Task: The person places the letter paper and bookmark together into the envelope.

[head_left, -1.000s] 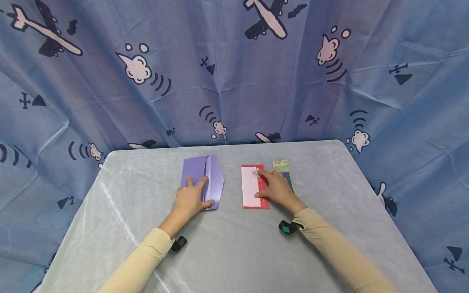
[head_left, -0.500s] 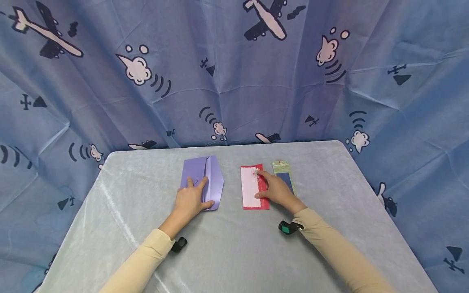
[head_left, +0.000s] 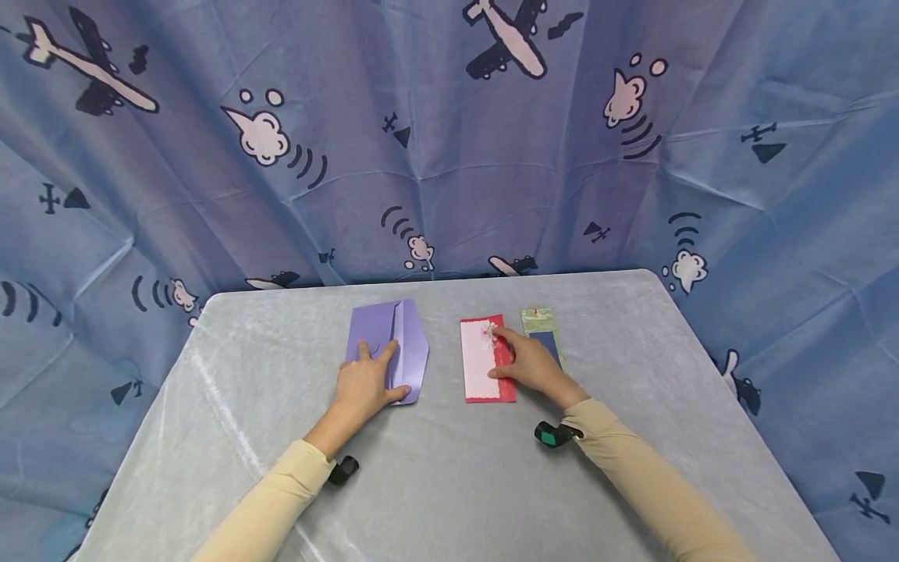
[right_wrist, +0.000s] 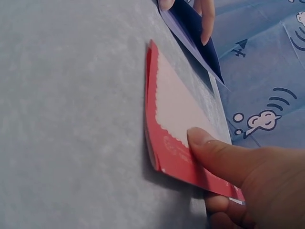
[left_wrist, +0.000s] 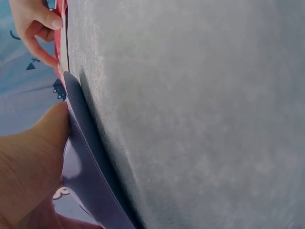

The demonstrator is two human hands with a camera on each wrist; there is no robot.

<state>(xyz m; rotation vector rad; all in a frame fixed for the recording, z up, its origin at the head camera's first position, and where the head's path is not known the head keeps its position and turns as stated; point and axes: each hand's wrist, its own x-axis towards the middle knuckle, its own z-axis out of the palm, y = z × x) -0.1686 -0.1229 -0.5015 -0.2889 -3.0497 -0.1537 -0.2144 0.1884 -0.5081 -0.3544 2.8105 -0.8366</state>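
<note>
A purple envelope (head_left: 372,320) lies on the table, left of centre, its pointed flap (head_left: 417,351) folded out to the right. My left hand (head_left: 361,384) rests on it with fingers spread, the thumb near the flap's lower edge. To the right is a red and pale pink greeting card (head_left: 479,359) with a small flower decoration near the top. My right hand (head_left: 532,361) pinches the card's right side; the right wrist view shows the thumb (right_wrist: 219,152) on top and fingers curled below the edge. The card (right_wrist: 176,109) looks folded, its layers slightly apart.
A green card with a dark blue panel (head_left: 544,340) lies right of the red card, partly behind my right hand. The grey cloth-covered table (head_left: 449,484) ends at the back against a blue curtain (head_left: 463,195) with airplane prints.
The red card has shifted very slightly to the left, and its top right corner lifts a little. Both hands stay almost where they were.
</note>
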